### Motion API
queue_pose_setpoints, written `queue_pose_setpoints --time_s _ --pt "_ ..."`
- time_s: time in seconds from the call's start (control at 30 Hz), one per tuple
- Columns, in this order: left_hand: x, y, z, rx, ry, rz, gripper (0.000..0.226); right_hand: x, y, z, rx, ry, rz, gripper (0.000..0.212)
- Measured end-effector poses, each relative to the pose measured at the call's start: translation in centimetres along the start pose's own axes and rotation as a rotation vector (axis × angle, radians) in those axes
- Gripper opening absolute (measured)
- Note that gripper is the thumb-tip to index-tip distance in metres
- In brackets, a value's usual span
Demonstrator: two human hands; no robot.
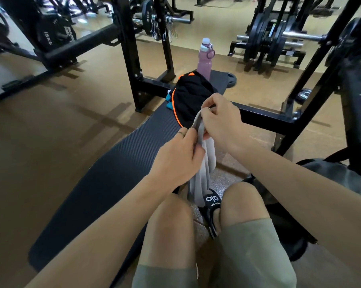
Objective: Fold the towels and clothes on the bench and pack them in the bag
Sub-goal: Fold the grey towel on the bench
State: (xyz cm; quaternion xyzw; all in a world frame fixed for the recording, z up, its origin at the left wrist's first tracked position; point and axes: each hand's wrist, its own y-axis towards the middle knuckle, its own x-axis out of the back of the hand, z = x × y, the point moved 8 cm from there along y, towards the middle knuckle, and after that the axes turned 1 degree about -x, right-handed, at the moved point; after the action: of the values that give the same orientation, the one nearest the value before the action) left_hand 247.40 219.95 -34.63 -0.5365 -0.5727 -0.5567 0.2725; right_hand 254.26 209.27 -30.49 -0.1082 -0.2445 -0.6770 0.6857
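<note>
A grey towel (202, 173) hangs bunched between my knees, held up at its top end. My left hand (179, 156) pinches its upper edge from the left, and my right hand (221, 121) grips the same end from above and to the right. Farther along the black padded bench (117, 173) lies a black garment with orange trim (192, 100), with a bit of teal cloth (168, 101) peeking out at its left. A dark grey bag (341, 177) sits on the floor at my right, partly hidden behind my right forearm.
A pink water bottle (204, 59) stands at the bench's far end. The black rack frame (134, 59) crosses behind the bench, with weight plates (264, 38) and barbells beyond. My sandalled foot (211, 210) rests on the floor beside the bench.
</note>
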Motion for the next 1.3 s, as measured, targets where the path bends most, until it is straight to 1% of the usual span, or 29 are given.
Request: queue_pose_setpoints --time_s 0.07,0.1,0.2,0.3,0.4,0.47,0.57,0.67,0.73,0.8,0.87,0.9,0.93,0.97,1.0,1.03,1.07,1.1,1.13,1.2,1.27,1.3 --pt "0.3 0.0 -0.5 0.038 0.013 -0.060 0.046 0.0 0.2 0.6 0.012 0.016 0.003 0.015" --pt "0.3 0.1 -0.6 0.058 0.046 -0.058 0.043 -0.1 0.2 1.0 0.017 0.033 0.006 0.015" --pt "-0.1 0.4 -0.4 0.104 0.126 0.023 0.034 0.3 0.6 1.6 0.054 0.050 -0.034 0.015" --pt "-0.8 -0.3 -0.1 0.027 0.227 0.122 0.033 1.6 1.4 1.5 0.045 0.084 -0.075 0.016" --pt "-2.0 -2.1 1.2 -0.155 0.517 0.226 0.042 3.8 2.4 1.2 0.029 0.082 -0.120 0.015" --pt "-2.7 -3.2 3.5 -0.167 0.641 0.338 0.047 5.2 3.3 0.2 -0.005 0.059 -0.149 0.013" --pt "-2.0 -3.8 6.1 -0.140 0.726 0.367 0.046 6.5 4.6 -2.7 -0.098 -0.016 -0.181 0.011" --pt "-0.6 -3.4 6.2 -0.244 0.861 0.327 0.039 6.8 5.1 -6.4 -0.251 -0.039 -0.171 0.013" --pt "1.3 -2.5 5.6 -0.242 0.808 0.236 0.036 7.0 4.9 -8.7 -0.367 -0.022 -0.168 0.011" --pt "3.2 -1.5 5.5 -0.188 0.646 0.150 0.029 6.9 4.8 -10.3 -0.423 -0.048 -0.142 0.013" --pt "5.8 -0.8 5.3 -0.134 0.414 -0.020 0.016 6.8 4.7 -10.9 -0.407 -0.135 -0.098 0.016" --pt "6.9 -0.6 5.2 -0.108 0.310 -0.070 0.009 6.8 4.8 -11.0 -0.389 -0.183 -0.072 0.015" --pt "7.7 -0.4 5.3 -0.077 0.204 -0.099 0.007 6.6 4.8 -11.0 -0.374 -0.237 -0.041 0.011" --pt "7.9 -0.2 5.6 -0.027 0.102 -0.071 0.014 6.3 4.9 -11.1 -0.363 -0.312 0.005 0.008" --pt "8.0 -0.1 5.8 0.001 0.018 -0.038 0.017 5.8 4.9 -11.1 -0.354 -0.407 0.063 0.020" --pt "8.2 0.1 5.7 0.009 -0.051 -0.027 0.016 5.2 4.9 -10.7 -0.320 -0.481 0.118 0.036" --pt "8.5 0.3 5.5 0.006 -0.118 -0.028 0.014 4.3 4.8 -9.7 -0.250 -0.488 0.153 0.051" --pt "8.8 0.5 5.3 0.001 -0.172 -0.034 0.011 3.2 4.4 -8.2 -0.147 -0.425 0.186 0.059" --pt "9.0 0.7 5.1 -0.004 -0.217 -0.043 0.010 1.8 3.6 -6.1 -0.032 -0.293 0.230 0.061" --pt "9.0 1.0 4.8 -0.013 -0.266 -0.044 0.010 -1.1 0.9 -1.6 0.116 0.023 0.383 0.057" --pt "8.9 1.1 4.4 -0.042 -0.281 -0.044 0.009 -3.7 -1.5 1.3 0.226 0.181 0.526 0.049" --pt "8.9 1.1 4.2 -0.048 -0.295 -0.046 0.009 -4.4 -2.4 2.0 0.265 0.220 0.545 0.043"
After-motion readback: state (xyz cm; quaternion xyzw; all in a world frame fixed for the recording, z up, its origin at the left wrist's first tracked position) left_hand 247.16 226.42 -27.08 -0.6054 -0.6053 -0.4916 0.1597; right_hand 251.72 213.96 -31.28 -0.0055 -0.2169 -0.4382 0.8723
